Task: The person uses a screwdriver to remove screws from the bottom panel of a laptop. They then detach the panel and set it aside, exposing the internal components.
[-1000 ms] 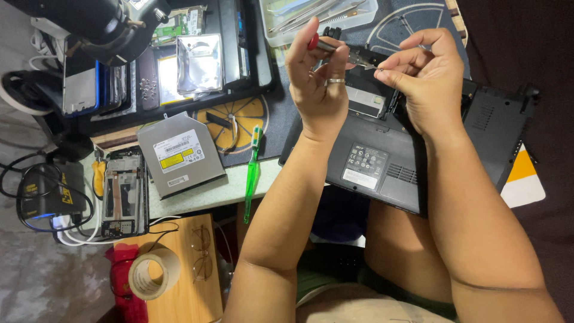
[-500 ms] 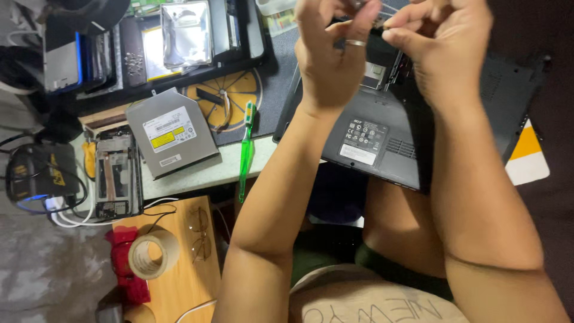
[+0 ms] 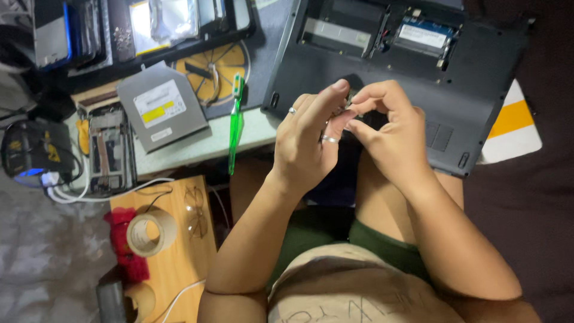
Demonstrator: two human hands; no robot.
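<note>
Laptop lies belly-up across the lap, its bays open along the far edge, long axis running left to right. Just over its near edge both hands meet: left hand and right hand, fingertips pinched together on a small part, too tiny to make out. Left of the laptop sits the green toothbrush, then the grey drive.

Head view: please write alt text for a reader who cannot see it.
Two bare hands, left hand and right hand, meet fingertip to fingertip over an upturned dark laptop with open compartments. A grey optical drive and a green toothbrush lie left.
</note>
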